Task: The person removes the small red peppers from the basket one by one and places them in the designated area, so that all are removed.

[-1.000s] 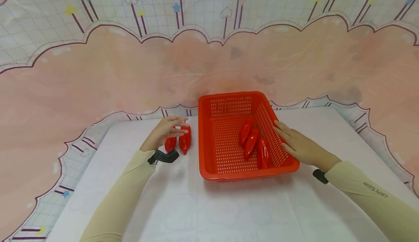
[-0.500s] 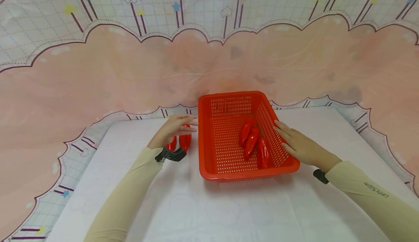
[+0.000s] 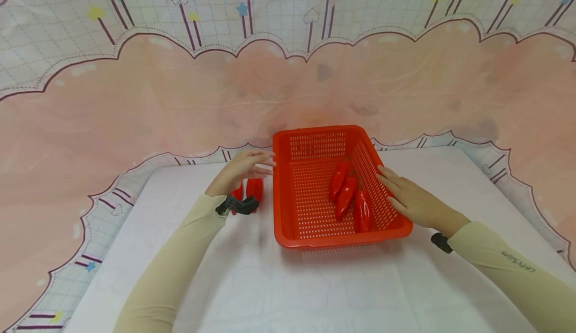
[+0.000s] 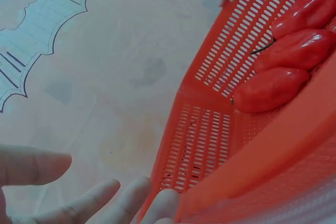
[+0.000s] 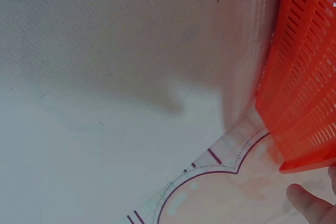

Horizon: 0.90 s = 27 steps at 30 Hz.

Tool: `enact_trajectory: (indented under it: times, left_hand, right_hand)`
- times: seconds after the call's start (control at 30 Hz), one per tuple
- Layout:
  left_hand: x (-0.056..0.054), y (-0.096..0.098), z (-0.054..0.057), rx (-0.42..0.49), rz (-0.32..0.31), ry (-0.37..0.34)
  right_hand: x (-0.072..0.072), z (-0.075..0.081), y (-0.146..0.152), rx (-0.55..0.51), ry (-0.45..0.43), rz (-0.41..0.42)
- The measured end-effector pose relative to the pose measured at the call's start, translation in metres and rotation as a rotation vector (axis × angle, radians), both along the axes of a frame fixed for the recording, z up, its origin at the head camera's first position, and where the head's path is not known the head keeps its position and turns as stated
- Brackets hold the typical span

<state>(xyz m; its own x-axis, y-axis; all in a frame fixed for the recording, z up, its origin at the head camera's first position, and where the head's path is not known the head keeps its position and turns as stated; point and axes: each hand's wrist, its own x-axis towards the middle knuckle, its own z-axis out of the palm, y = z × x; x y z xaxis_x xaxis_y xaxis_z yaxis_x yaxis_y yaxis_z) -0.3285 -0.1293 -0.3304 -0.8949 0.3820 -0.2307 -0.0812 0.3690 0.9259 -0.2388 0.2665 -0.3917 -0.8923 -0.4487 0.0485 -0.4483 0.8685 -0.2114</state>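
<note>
A red plastic basket with slotted walls stands mid-table, and 3 red peppers lie along its right side. My left hand is at the basket's left rim, fingers extended and apart, holding nothing. Below that hand, two more red peppers lie on the table, partly hidden by the hand and wrist. In the left wrist view the left fingers reach to the basket's edge. My right hand rests with straight fingers on the right rim; the right wrist view catches only its thumb and a fingertip.
A white cloth covers the table. Behind it hangs a pink and white patterned backdrop. A black strap circles the left wrist, and another black strap is on the right.
My left hand has moved right and slightly away, from over the two loose peppers to the basket's left rim. The right hand and the basket stay in place.
</note>
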Motion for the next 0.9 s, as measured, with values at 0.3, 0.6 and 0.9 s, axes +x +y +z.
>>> enact_trajectory:
  times: [0.3,0.6,0.9]
  left_hand:
    - [-0.007,0.011,0.009,-0.012,-0.047,0.038]
    - [-0.022,0.025,0.006,0.006,-0.054,0.018]
    - [-0.032,0.048,0.006,0.019,-0.031,-0.032]
  right_hand:
    - [0.001,0.000,-0.001,0.000,-0.009,-0.008]
    - [0.001,0.003,-0.003,0.002,-0.016,-0.009]
    - [0.001,0.003,-0.002,0.003,-0.003,0.005]
